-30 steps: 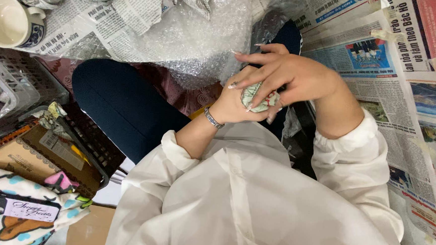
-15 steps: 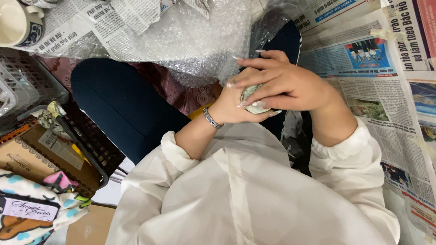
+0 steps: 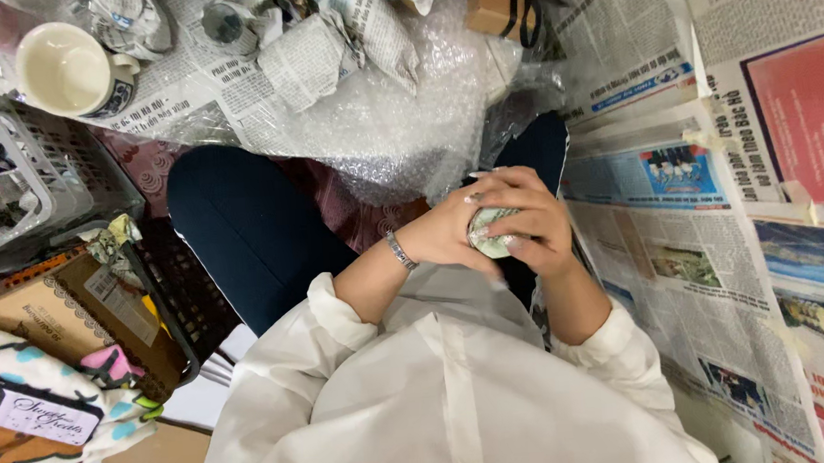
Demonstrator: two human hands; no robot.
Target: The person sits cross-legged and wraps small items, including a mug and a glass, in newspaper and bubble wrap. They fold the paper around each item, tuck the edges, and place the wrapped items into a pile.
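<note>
Both of my hands are clasped together over my lap, around a small object wrapped in printed paper. My left hand, with a thin bracelet on the wrist, cups it from the left. My right hand folds over its top and right side, fingers curled across it. Only a small patch of the wrapped object shows between the fingers. White shirt sleeves cover both forearms.
A sheet of bubble wrap lies ahead of my knees with several newspaper-wrapped bundles and a cream mug beyond. Newspaper sheets cover the floor on the right. A grey plastic basket and cardboard boxes stand at left.
My right hand's fingers have closed further over the wrapped object, hiding more of it. The view has tilted, so more of the wrapped bundles ahead shows.
</note>
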